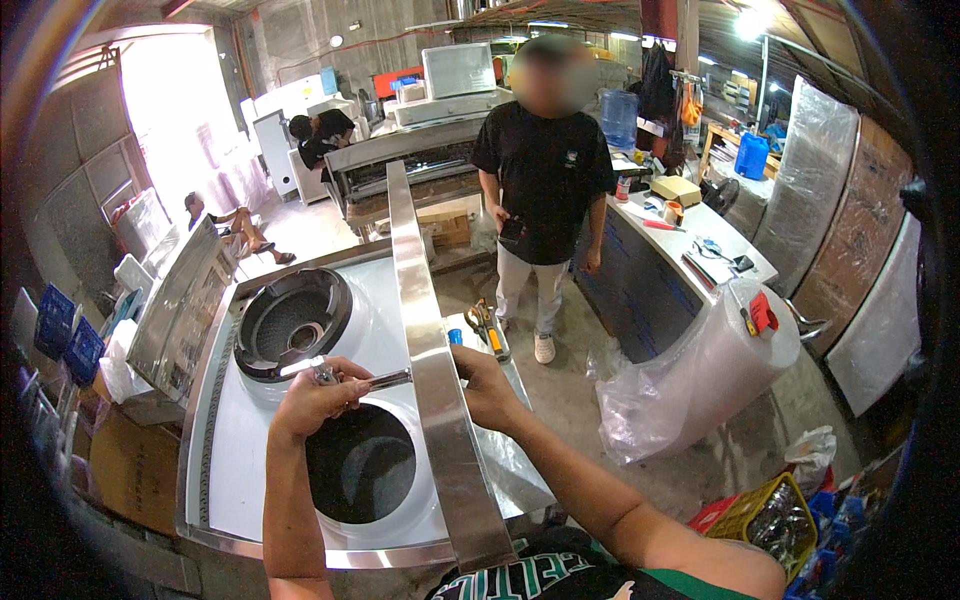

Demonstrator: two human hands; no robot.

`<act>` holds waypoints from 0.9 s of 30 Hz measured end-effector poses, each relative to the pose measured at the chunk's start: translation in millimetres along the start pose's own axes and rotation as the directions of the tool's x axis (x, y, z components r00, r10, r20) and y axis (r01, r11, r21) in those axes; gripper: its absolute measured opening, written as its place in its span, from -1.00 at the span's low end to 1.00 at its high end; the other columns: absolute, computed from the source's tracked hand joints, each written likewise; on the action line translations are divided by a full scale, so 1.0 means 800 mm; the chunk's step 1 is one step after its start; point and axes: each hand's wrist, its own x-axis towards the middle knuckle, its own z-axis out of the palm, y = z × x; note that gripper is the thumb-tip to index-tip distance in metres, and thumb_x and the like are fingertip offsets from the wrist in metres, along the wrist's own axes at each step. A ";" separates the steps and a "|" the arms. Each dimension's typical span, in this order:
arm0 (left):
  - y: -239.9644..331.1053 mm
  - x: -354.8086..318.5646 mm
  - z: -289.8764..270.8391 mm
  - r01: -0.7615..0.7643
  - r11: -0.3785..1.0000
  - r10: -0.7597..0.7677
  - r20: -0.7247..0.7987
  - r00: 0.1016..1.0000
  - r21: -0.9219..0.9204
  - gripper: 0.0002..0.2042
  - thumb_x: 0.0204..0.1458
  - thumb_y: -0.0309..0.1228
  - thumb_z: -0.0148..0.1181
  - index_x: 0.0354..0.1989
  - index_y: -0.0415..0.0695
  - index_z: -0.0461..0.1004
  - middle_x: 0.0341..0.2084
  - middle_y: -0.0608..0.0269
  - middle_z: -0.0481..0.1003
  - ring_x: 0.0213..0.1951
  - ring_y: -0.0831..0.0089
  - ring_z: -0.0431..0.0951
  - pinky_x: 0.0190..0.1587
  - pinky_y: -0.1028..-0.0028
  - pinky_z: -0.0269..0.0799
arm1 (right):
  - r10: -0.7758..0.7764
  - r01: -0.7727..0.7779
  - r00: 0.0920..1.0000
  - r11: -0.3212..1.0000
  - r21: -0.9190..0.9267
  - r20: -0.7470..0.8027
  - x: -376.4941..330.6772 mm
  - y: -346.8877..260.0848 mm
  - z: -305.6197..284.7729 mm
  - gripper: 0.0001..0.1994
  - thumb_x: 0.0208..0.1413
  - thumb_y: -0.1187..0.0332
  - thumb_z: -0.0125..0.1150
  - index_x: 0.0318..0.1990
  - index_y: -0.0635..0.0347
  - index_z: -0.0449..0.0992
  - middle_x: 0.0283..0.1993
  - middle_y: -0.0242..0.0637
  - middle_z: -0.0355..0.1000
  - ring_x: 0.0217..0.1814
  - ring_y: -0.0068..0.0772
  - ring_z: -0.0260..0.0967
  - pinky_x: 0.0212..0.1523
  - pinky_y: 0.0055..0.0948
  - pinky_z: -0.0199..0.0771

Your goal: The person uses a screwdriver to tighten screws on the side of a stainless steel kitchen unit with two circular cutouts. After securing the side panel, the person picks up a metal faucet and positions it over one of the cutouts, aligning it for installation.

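Observation:
My left hand [322, 400] is closed around a shiny socket wrench [390, 379], whose shaft points right and meets the upright stainless steel panel [425, 330]. My right hand [487, 385] is on the other side of that panel, at its right face. Its fingertips are hidden, so I cannot see what they hold. Below the left hand is a white round opening [428, 480] with a dark interior. Farther off, a black ribbed ring [262, 330] sits around another round opening in the white top of the steel-framed machine [385, 290].
A person in a black shirt [545, 165] stands just beyond the machine, holding a dark object. Two more people are at the far left. To the right are a cluttered desk [640, 215] and a large plastic-wrap roll [700, 370]. Hand tools [488, 328] lie beside the panel.

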 end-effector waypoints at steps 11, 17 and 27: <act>0.001 0.004 -0.003 0.064 0.997 -0.063 0.040 0.997 -0.037 -0.75 0.06 -0.33 0.40 -0.20 -0.25 0.63 -0.60 0.37 0.50 -0.63 0.70 0.37 -0.60 0.67 0.19 | 0.047 0.050 0.987 0.816 -0.576 0.153 0.019 0.025 -0.005 -0.78 0.13 0.28 0.22 -0.16 0.21 0.55 -0.17 0.12 0.50 -0.07 0.27 0.44 -0.10 0.00 0.46; 0.002 0.001 -0.002 0.047 0.998 -0.046 0.030 0.998 -0.045 -0.75 0.06 -0.33 0.40 -0.20 -0.26 0.63 -0.59 0.36 0.50 -0.63 0.71 0.36 -0.60 0.67 0.19 | 0.086 -0.088 0.996 0.902 -0.423 -0.022 0.009 0.020 -0.001 -0.77 0.15 0.29 0.23 -0.12 0.23 0.51 -0.15 0.11 0.51 -0.08 0.23 0.47 -0.09 -0.06 0.48; 0.003 0.004 -0.003 0.063 0.996 -0.060 0.036 0.998 -0.062 -0.72 0.04 -0.28 0.42 -0.20 -0.25 0.63 -0.59 0.36 0.50 -0.63 0.72 0.36 -0.60 0.68 0.18 | -0.064 0.083 0.996 0.922 -0.378 0.062 -0.007 0.006 -0.003 -0.69 0.12 0.28 0.28 -0.02 0.19 0.49 -0.08 0.03 0.52 -0.05 0.21 0.48 -0.06 -0.09 0.50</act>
